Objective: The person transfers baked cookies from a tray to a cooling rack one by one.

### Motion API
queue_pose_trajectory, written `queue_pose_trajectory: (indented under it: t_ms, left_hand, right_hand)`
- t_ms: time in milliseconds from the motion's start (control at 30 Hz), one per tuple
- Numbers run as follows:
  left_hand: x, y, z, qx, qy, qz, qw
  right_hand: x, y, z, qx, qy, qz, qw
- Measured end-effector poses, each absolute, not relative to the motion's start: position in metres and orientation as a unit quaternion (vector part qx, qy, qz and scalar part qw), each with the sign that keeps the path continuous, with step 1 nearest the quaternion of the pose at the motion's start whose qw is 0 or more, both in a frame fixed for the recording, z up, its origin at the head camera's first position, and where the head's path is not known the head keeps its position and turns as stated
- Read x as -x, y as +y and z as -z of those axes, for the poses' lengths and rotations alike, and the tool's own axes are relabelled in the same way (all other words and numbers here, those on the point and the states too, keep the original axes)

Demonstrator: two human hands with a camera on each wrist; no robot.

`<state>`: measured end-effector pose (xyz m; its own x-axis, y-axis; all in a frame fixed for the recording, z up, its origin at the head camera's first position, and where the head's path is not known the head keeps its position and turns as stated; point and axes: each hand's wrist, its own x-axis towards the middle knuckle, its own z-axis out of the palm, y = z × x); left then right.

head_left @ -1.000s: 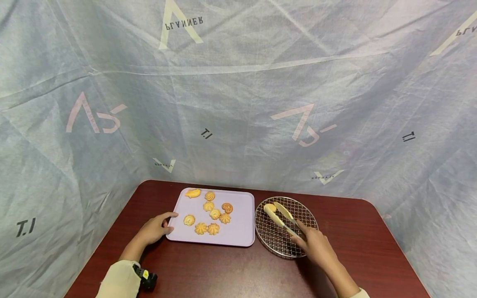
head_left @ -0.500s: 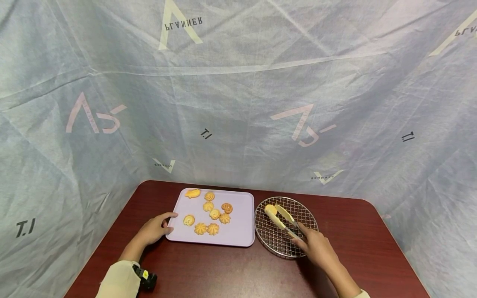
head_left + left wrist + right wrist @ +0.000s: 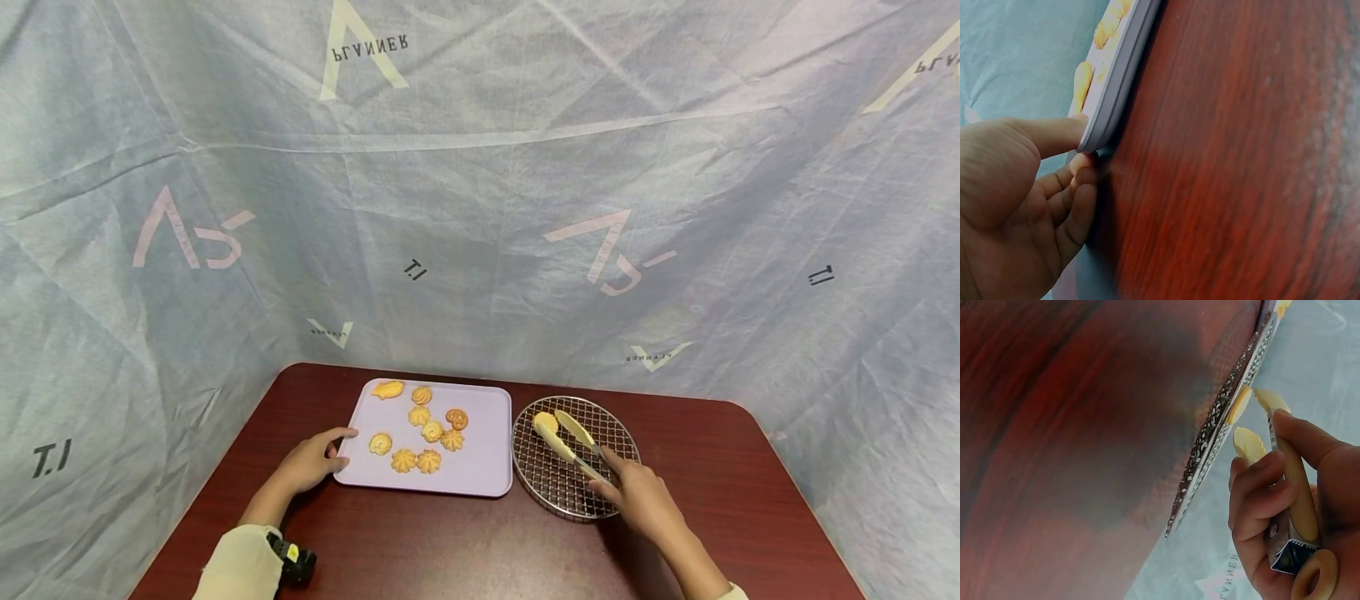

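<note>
My left hand (image 3: 309, 461) pinches the left rim of a pale lilac tray (image 3: 480, 475). In the left wrist view its thumb lies over the tray's edge (image 3: 1110, 100), its fingers curled at the underside. Several golden cookies (image 3: 405, 460) of different shapes lie on that tray. My right hand (image 3: 637, 493) grips a pair of tongs (image 3: 561, 446) with cream-coloured tips and beige handles. Between and just beyond the parted tips, a round yellow cookie (image 3: 546, 422) lies on a round wire rack (image 3: 577, 500); the right wrist view shows this cookie (image 3: 1240, 405) on the mesh from the side.
The rack stands immediately right of the tray on a dark red wooden table (image 3: 450, 542). Grey printed cloth (image 3: 480, 250) hangs behind the table and along both sides. A black wrist device (image 3: 296, 560) sits at my left cuff.
The tongs' tips have spread and shifted slightly right, off the cookie, which now shows more of its round face on the rack. My left hand and the tray stay still.
</note>
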<state>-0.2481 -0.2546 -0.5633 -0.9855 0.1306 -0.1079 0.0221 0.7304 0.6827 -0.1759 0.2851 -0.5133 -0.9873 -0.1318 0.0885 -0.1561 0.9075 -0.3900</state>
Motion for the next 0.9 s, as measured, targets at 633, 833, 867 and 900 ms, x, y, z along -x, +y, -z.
queue_pose_trajectory:
  t_ms: [633, 833, 867, 900]
  left_hand:
    - [0.248, -0.255, 0.564, -0.053, 0.928, -0.364, 0.066]
    - [0.249, -0.255, 0.564, -0.056, 0.927, -0.366, 0.064]
    - [0.249, -0.255, 0.564, -0.055, 0.927, -0.367, 0.064]
    - [0.249, -0.255, 0.564, -0.055, 0.926, -0.367, 0.064]
  right_hand:
    - [0.179, 0.268, 0.510, -0.074, -0.973, -0.217, 0.022]
    - [0.180, 0.262, 0.510, -0.092, -0.973, -0.208, 0.031]
    - [0.180, 0.261, 0.509, -0.094, -0.973, -0.207, 0.031]
    - [0.181, 0.260, 0.509, -0.095, -0.973, -0.208, 0.032]
